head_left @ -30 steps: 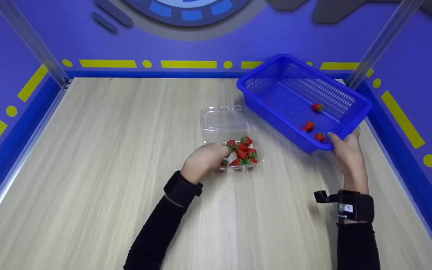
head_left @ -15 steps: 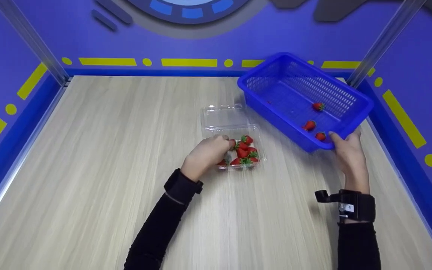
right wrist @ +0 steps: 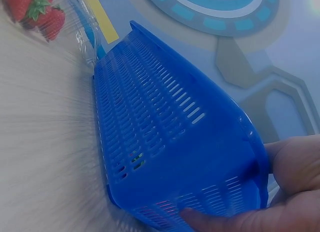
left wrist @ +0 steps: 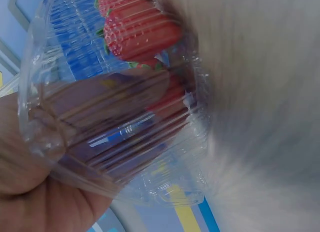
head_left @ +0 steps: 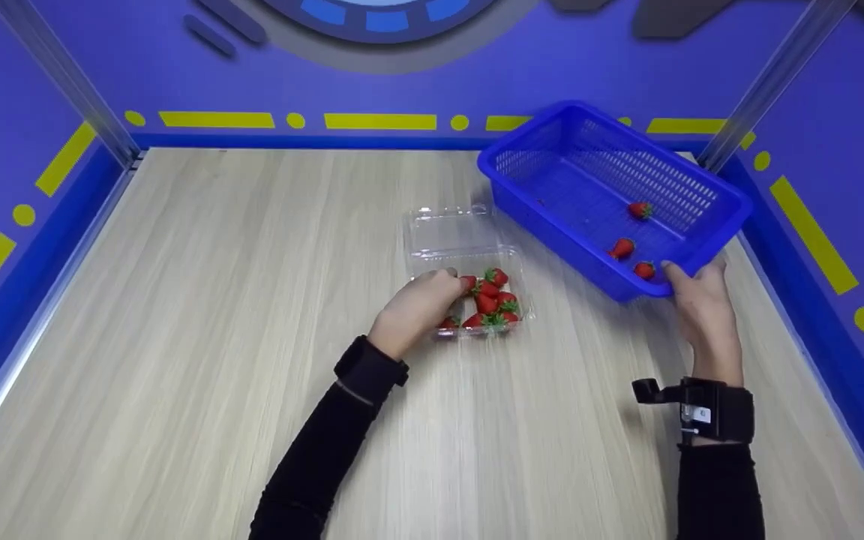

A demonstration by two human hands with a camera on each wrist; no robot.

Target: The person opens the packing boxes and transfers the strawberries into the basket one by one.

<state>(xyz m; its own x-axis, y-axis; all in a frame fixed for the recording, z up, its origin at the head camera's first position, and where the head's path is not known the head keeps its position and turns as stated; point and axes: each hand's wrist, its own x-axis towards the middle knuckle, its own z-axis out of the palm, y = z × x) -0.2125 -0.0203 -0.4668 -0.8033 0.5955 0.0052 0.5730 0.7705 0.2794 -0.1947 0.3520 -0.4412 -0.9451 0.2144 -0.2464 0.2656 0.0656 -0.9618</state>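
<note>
In the head view my left hand [head_left: 418, 309] reaches into the left side of a clear hinged plastic box [head_left: 520, 289] whose lid lies back. In the left wrist view, through the ribbed wall, its fingertips pinch a red strawberry [left wrist: 171, 100] low in the box; the hand partly hides it. Several more strawberries [head_left: 486, 303] with green leaves fill the right and front of the box. My right hand [head_left: 706, 319] grips the near right corner of a blue slotted basket [head_left: 552, 238], thumb over the rim and fingers outside. Strawberries [head_left: 640, 210] lie at that basket's right end.
The box stands on a pale wood-grain table [head_left: 214, 300], just left of the basket. Blue panels [head_left: 372, 94] with yellow marks enclose the back and both sides. The basket's far side is close to the back panel.
My left hand has shifted slightly inside the box, its fingers covering part of the nearest upper strawberry. The right hand keeps its grip on the basket. The whole head view has drifted a little.
</note>
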